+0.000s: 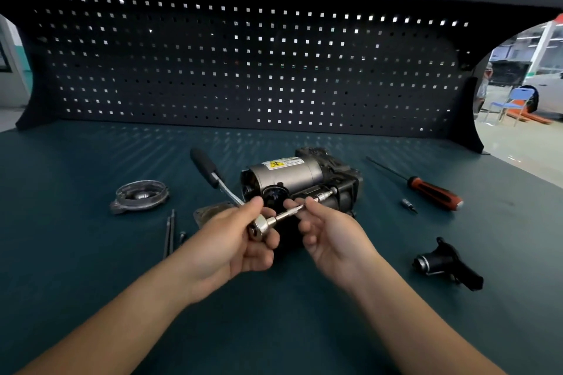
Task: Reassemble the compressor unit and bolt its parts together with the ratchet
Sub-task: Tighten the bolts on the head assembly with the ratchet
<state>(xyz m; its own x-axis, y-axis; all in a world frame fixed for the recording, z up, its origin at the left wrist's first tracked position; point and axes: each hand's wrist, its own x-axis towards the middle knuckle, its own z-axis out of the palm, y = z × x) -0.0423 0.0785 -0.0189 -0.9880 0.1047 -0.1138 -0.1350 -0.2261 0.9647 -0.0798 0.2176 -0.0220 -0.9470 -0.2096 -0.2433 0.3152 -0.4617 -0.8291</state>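
The compressor unit (292, 175), a grey motor cylinder with a yellow warning label on a black body, lies at the middle of the green bench. My left hand (240, 240) grips the head of the ratchet (262, 226), whose black handle (204, 165) points up and to the left. My right hand (329, 231) pinches the ratchet's extension bar (289, 212). The bar runs from the ratchet head to the compressor's right side, and its far end (327, 192) sits against the black body.
A round metal cover (140, 195) lies to the left. Two long bolts (169, 233) lie near my left wrist, with a flat plate (210, 211) partly hidden behind that hand. To the right are an orange-handled screwdriver (432, 193), a small bit (408, 204) and a black fitting (446, 265). A pegboard (243, 69) closes the back.
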